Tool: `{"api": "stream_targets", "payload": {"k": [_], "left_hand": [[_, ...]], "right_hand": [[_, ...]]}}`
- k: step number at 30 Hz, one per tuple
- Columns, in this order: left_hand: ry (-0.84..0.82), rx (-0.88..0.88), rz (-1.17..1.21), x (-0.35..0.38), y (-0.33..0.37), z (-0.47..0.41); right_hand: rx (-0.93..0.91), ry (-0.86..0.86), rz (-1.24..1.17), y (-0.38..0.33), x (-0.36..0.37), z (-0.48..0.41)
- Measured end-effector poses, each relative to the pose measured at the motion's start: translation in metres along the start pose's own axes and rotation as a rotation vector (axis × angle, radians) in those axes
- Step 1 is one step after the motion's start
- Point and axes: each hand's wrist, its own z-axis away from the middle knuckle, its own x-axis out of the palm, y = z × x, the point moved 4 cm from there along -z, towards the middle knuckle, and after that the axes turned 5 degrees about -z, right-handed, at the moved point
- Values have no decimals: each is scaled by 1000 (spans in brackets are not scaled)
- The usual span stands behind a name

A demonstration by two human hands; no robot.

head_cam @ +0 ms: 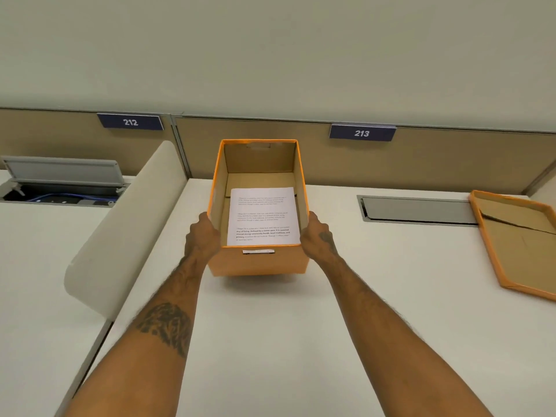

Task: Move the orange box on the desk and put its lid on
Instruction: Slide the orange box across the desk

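An open orange box [258, 263] sits mid-desk with a printed white sheet [263, 218] lying on its brown floor. My left hand [201, 239] presses against its left wall and my right hand [319, 236] against its right wall, so the box is gripped between them. A shadow under its near edge suggests it is slightly raised or tilted. The orange lid [517, 239] lies upside down at the desk's right edge, brown inside facing up, partly cut off by the frame.
A white desk [270, 341] spreads beneath the box. A closed metal cable hatch [418, 210] lies between box and lid. A curved beige divider [126, 233] stands at the left. Beyond it, an open cable tray [63, 188] shows blue wires. Panels numbered 212 and 213 line the back.
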Motion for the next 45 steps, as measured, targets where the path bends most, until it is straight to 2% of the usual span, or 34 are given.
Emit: {"api": "stream_targets", "payload": {"k": [9, 23, 30, 45], "left_hand": [[-51, 105, 30, 49, 79, 107], [-109, 109, 31, 139, 141, 293], [-122, 118, 19, 161, 152, 318], [-140, 69, -3, 185, 148, 324]], "right_hand": [[64, 83, -32, 88, -100, 74], [98, 77, 7, 236, -208, 188], [133, 71, 3, 269, -221, 203], [148, 32, 17, 295, -215, 199]]}}
